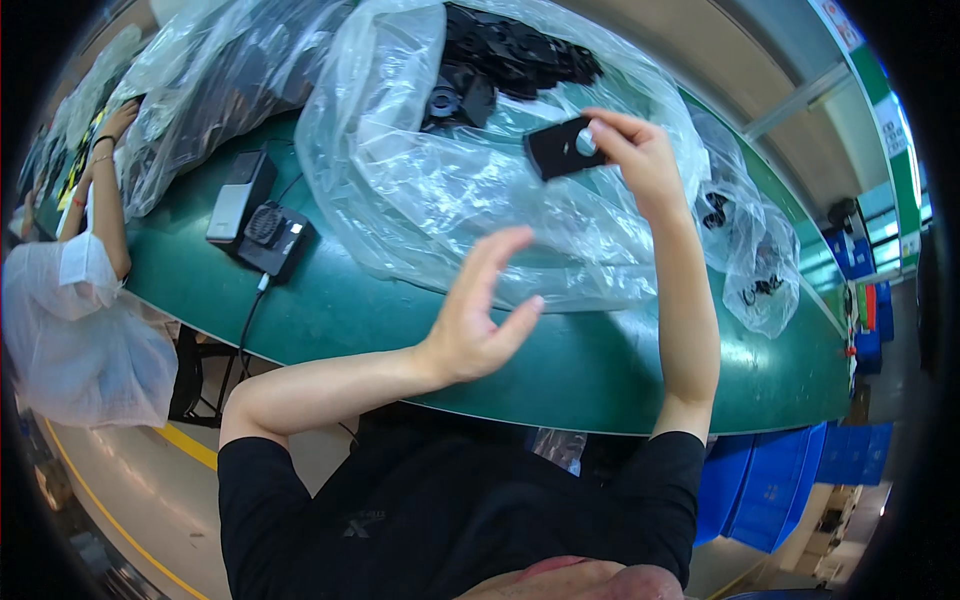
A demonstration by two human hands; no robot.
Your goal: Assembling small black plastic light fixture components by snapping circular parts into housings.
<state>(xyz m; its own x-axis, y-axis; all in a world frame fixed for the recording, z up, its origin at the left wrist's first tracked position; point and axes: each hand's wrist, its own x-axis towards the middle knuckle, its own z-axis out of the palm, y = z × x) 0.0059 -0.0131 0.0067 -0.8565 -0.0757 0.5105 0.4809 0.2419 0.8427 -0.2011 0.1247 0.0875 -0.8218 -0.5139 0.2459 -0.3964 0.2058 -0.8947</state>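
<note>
My right hand (pixel 637 158) pinches a flat black plastic part (pixel 556 150) by its right end, over a large clear plastic bag (pixel 400 215). The part is roughly rectangular with rounded corners, and a pale round spot, perhaps a hole, shows near my fingers. My left hand (pixel 482 318) is open and holds nothing, its thumb and fingers apart, slightly smeared, over the bag's near edge. Inside the bag's opening lies a pile of black plastic parts (pixel 515 50). One nearer piece (pixel 447 100) has a ring-shaped feature.
A black and silver device (pixel 262 222) with a cable stands on the green table (pixel 390 335). Another big bag (pixel 230 70) lies at the left, near a co-worker's hand (pixel 122 118). Smaller bags (pixel 765 275) with black bits rest at the right. Blue bins (pixel 770 490) stand below the table's right end.
</note>
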